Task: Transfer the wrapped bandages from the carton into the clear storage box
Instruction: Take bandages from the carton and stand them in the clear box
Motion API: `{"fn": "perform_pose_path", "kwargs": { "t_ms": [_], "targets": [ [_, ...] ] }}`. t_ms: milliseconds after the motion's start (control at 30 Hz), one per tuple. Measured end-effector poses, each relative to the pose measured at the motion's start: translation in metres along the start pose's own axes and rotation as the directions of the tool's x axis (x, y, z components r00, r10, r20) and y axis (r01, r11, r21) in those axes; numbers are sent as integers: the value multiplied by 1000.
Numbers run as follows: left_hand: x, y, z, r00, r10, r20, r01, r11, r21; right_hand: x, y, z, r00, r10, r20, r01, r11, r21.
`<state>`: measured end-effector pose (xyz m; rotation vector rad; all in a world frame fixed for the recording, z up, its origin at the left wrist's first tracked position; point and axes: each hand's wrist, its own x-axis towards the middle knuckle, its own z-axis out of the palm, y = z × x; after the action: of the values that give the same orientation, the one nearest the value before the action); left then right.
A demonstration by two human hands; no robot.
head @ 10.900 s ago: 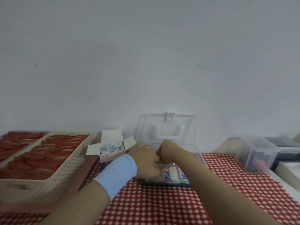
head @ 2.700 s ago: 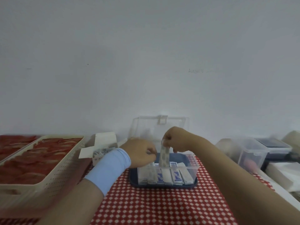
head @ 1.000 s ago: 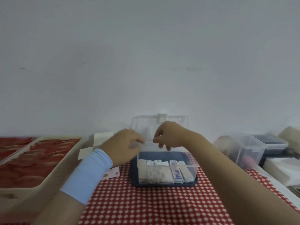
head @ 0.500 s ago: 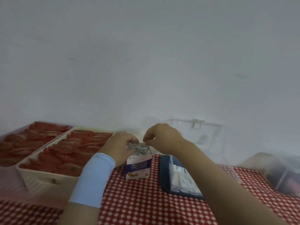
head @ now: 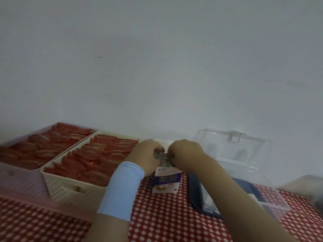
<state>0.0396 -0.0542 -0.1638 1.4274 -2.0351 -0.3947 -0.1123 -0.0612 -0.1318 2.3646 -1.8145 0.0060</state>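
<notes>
— Where are the wrapped bandages [head: 161, 155]?
— At the mouth of the carton [head: 166, 180], beside the clear storage box [head: 272, 199]. Your left hand [head: 148, 155] and right hand [head: 185, 154] both pinch them.
— They look light, floppy and slick, so pinch mid-stack.

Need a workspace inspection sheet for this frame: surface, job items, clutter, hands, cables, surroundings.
Surface: table under a red-and-white checked cloth.
Job's things: carton upright and open, beside the clear storage box, whose lid stands open; wrapped bandages show at the carton's mouth.
Clutter: cream basket and pink tray, both full of red packets; blurred container at the right edge.
Hands: left hand and right hand both pinch wrapped bandages at the carton's mouth; blue wristband on the left wrist.
Cables: nothing seen.
Surroundings: plain white wall.
</notes>
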Motion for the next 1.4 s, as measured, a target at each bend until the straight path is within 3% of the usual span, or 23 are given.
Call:
{"fn": "perform_pose_path", "kwargs": {
  "t_ms": [133,267,367,533,633,733,833,933,1000,1067,1100,1267,1400],
  "targets": [
    [2,-1,4,1000,0,-22,-1,1000,-24,-9,9,1,993,49,-106,-27,979,200],
    [5,3,6,999,34,-43,-36,997,-66,-16,16,11,946,113,-303,61,857,511],
    [7,4,10,996,29,-87,-35,997,-73,-17,18,21,952,139,-272,83,738,670],
    [10,0,14,992,23,-123,-42,987,-154,-18,26,25,965,158,-211,68,623,779],
    [14,-1,16,991,38,-125,-65,974,-215,-20,34,19,944,224,-242,99,508,856],
    [14,1,13,987,-7,-161,-50,937,-345,-21,39,13,913,276,-300,148,459,876],
    [13,11,3,981,-70,-178,-31,861,-508,-27,40,7,906,273,-324,213,367,905],
    [8,21,-8,997,-69,19,66,769,-636,-34,38,2,927,238,-290,239,220,946],
    [3,27,-9,978,-9,207,173,590,-789,-38,38,2,937,205,-282,245,188,951],
    [-2,31,-8,948,38,316,279,381,-881,-41,37,0,947,171,-271,242,171,955],
    [-3,32,-7,938,57,342,306,328,-894,-43,37,0,949,160,-270,245,162,956],
    [-6,37,1,923,102,370,332,272,-903,-51,38,-4,949,129,-287,282,54,958],
    [-5,33,7,892,165,421,385,211,-898,-50,40,-4,949,110,-296,294,31,955]
  ]
}}
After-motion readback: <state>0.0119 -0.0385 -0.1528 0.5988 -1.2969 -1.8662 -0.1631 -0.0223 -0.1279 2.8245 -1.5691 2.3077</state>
